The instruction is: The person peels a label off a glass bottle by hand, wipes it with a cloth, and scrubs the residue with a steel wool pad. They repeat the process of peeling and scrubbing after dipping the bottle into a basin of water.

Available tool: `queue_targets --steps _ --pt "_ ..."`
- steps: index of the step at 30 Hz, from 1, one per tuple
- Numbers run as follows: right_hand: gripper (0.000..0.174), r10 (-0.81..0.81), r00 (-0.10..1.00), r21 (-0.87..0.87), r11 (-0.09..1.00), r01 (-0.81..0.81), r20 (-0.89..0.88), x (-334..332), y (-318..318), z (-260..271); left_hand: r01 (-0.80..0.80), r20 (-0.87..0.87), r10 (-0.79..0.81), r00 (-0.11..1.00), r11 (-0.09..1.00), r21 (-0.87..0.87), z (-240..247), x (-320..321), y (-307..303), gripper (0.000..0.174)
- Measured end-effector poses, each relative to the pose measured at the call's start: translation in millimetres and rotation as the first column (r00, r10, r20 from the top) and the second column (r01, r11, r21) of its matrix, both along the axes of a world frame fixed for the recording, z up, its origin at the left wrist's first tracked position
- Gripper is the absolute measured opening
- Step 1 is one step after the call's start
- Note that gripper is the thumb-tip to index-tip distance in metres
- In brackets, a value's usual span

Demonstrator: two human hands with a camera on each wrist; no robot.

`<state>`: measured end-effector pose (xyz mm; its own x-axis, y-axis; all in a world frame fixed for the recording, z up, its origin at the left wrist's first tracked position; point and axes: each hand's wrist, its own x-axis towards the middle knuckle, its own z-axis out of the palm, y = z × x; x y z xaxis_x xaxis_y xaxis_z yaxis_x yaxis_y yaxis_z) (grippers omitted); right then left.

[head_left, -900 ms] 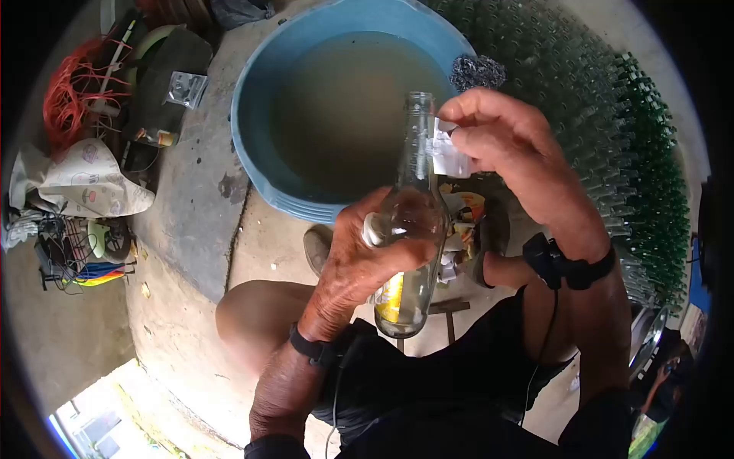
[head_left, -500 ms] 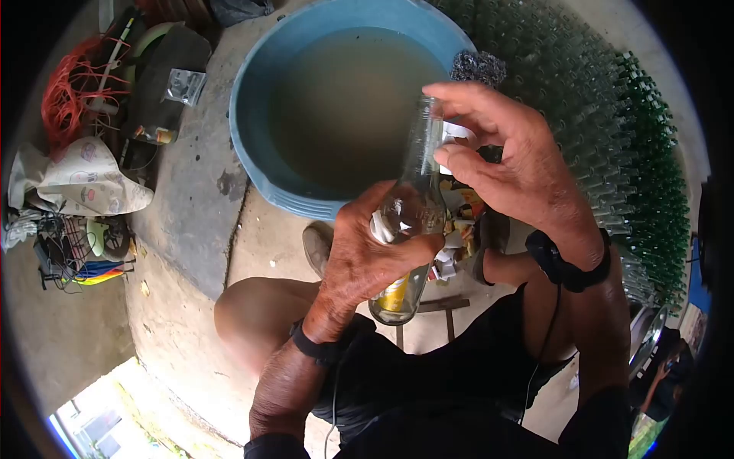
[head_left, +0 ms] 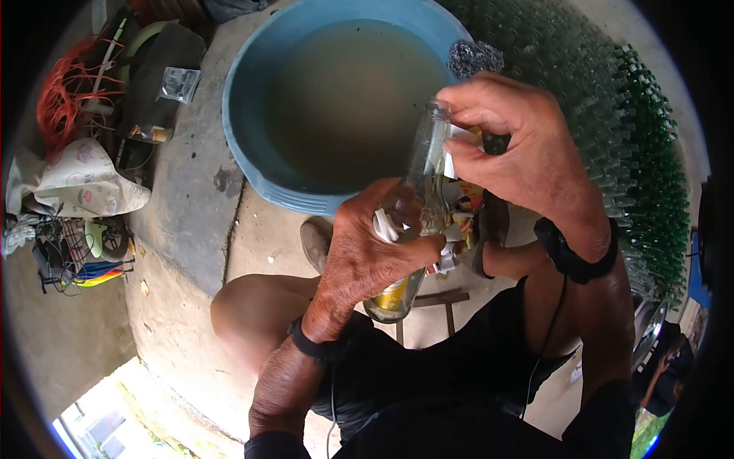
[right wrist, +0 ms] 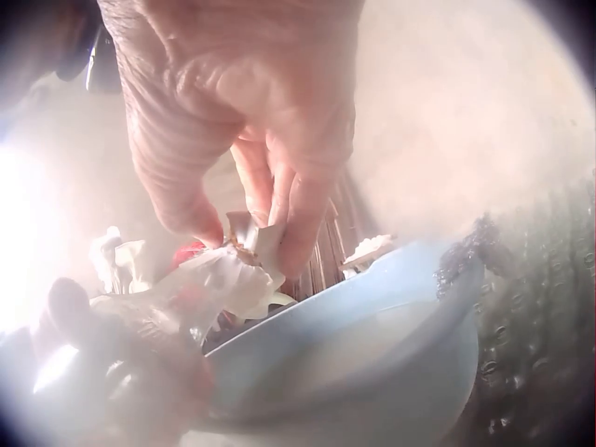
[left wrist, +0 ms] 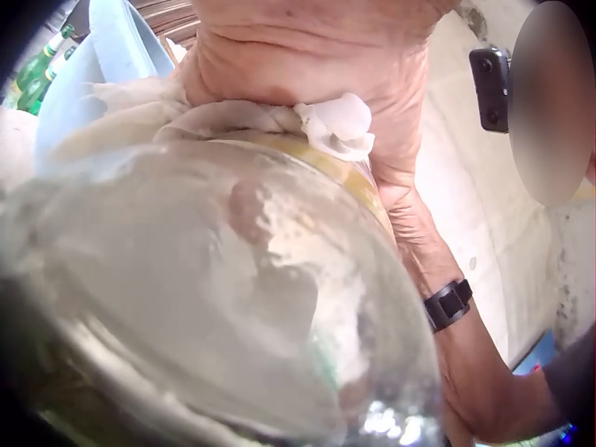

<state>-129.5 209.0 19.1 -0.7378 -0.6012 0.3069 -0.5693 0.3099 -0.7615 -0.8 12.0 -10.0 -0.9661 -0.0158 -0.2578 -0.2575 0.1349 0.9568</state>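
Note:
A clear glass bottle (head_left: 423,172) is held tilted in the head view, neck up and away, with a yellow label (head_left: 391,294) low on its side. My left hand (head_left: 367,249) grips its body, with crumpled white paper (head_left: 386,226) beside the fingers. At the neck, my right hand (head_left: 527,145) pinches a white label piece (head_left: 453,151) between thumb and fingers. The right wrist view shows the pinched paper (right wrist: 244,270) below the fingertips; in the left wrist view the bottle's glass (left wrist: 223,298) fills the foreground, blurred.
A blue tub (head_left: 252,172) of cloudy water stands ahead, a dark scrubber (head_left: 474,59) on its rim. Many glass bottles (head_left: 642,153) stand at the right. Label scraps (head_left: 463,222) lie near the right foot. Red strings (head_left: 65,99) and a cloth bag (head_left: 95,180) are at the left.
The bottle has tilted further, its base shifting slightly left and upward in the head view. My right hand has moved closer around the neck, still holding white paper.

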Motion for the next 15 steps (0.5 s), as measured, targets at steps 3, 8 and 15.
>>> queue_targets --steps 3,8,15 --pt "0.04 0.004 1.0 0.008 1.0 -0.004 0.007 -3.5 1.9 -3.9 -0.001 -0.021 0.001 1.0 1.0 0.002 -1.8 0.0 -0.2 0.058" --pt "0.037 0.021 0.998 -0.024 1.0 -0.019 0.066 -4.8 3.6 -2.0 0.002 0.038 -0.002 0.999 1.0 0.005 8.7 -1.8 2.7 0.057" --pt "0.033 0.006 0.991 0.02 1.0 -0.009 0.133 -5.5 2.0 2.3 -0.02 -0.05 0.019 0.999 1.0 -0.019 -1.8 2.1 3.6 0.055"
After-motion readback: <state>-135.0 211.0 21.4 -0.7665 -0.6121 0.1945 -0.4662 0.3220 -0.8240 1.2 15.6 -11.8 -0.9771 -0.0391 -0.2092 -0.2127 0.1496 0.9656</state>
